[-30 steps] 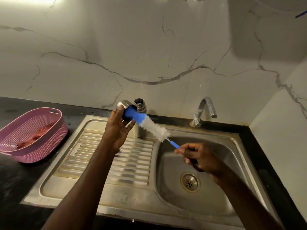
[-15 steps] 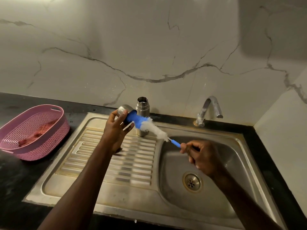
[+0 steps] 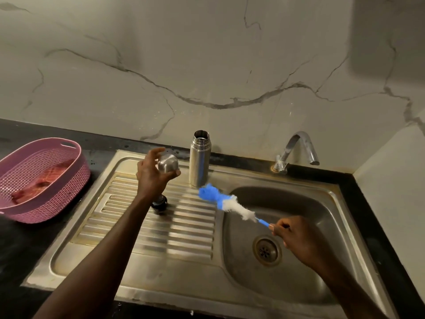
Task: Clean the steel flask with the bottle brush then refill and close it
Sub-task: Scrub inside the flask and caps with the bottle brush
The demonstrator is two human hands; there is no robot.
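The steel flask (image 3: 199,161) stands upright and uncapped at the back of the drainboard. My left hand (image 3: 150,173) holds its steel cup lid (image 3: 168,163) in the air to the left of the flask. A small dark stopper (image 3: 159,203) lies on the drainboard under my left wrist. My right hand (image 3: 291,233) pinches the blue handle of the bottle brush (image 3: 224,202) over the basin. The brush's blue and white head points left towards the flask's base, out of the lid.
The steel sink (image 3: 299,284) has a ribbed drainboard on the left and a basin with a drain (image 3: 266,250) on the right. A tap (image 3: 296,149) stands at the back. A pink basket (image 3: 43,178) with a red cloth sits on the black counter, left.
The brush head has come out of the cup lid and moved down and right. My left hand has turned the lid and holds it apart from the brush.
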